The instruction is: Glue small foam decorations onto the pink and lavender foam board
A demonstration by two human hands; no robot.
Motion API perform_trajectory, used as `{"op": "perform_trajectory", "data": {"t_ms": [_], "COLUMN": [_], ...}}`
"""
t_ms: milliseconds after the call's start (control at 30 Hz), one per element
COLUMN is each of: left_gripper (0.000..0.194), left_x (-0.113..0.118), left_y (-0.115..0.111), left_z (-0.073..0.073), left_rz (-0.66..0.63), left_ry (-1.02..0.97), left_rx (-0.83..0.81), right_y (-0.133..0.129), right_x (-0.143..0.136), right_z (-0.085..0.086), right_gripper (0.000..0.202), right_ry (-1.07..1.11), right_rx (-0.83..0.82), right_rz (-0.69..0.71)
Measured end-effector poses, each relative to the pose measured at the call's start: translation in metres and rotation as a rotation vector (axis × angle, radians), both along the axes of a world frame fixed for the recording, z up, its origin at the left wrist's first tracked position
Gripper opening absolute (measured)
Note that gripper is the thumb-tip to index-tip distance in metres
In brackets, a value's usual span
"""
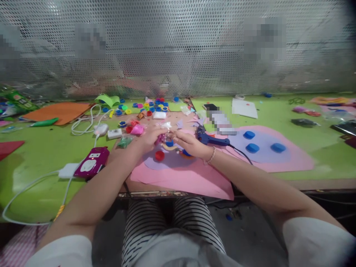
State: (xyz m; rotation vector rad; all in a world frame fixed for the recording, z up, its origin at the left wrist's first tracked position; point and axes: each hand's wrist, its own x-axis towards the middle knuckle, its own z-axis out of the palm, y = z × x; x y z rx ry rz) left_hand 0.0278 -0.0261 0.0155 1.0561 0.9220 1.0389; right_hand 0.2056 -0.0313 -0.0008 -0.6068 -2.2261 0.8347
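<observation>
My left hand (pixel 152 139) and my right hand (pixel 190 144) meet above a sheet of pink paper (pixel 183 178) with a purple paper shape (pixel 151 162) on it. Their fingertips close together on something small, too blurred to name; a bit of pink see-through material shows by the left fingers. Below them lie a red bottle cap (pixel 159 155), a blue cap (pixel 169 142) and a pale curved strip (pixel 169 147). Another blue cap (pixel 186 152) is partly hidden under my right hand. Just right of that hand rests a dark blue glue gun (pixel 213 140).
At right, a pink sheet (pixel 300 163) bears a purple oval with three blue caps (pixel 252 148). A purple power socket (pixel 93 162) with white cables lies at left. Several coloured caps (pixel 158 108) are scattered behind, before a perforated metal screen (pixel 172 48). A phone (pixel 211 107) lies behind.
</observation>
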Motion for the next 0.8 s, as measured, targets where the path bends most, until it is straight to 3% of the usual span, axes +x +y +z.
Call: {"op": "perform_trajectory", "data": {"t_ms": [167, 300, 433, 633, 800], "left_gripper": [0.009, 0.011, 0.009, 0.023, 0.027], "left_x": [-0.006, -0.021, -0.034, -0.033, -0.025], "left_y": [0.008, 0.017, 0.023, 0.021, 0.022], "left_z": [-0.006, -0.006, -0.009, -0.015, -0.019], "left_rz": [0.008, 0.252, 0.463, 0.422, 0.371], "left_ry": [0.098, 0.319, 0.725, 1.223, 1.293], "left_rx": [0.04, 0.155, 0.449, 0.639, 0.722], "right_y": [0.001, 0.011, 0.028, 0.039, 0.036], "right_x": [-0.004, 0.0, 0.01, 0.014, 0.008], "right_z": [-0.001, -0.003, -0.008, -0.011, -0.011], "right_gripper": [0.018, 0.017, 0.015, 0.011, 0.01], "right_ry": [0.002, 0.1, 0.044, -0.297, -0.466], "right_rx": [0.012, -0.007, 0.03, 0.184, 0.287], "right_rz": [-0.075, -0.235, -0.384, -0.399, -0.273]}}
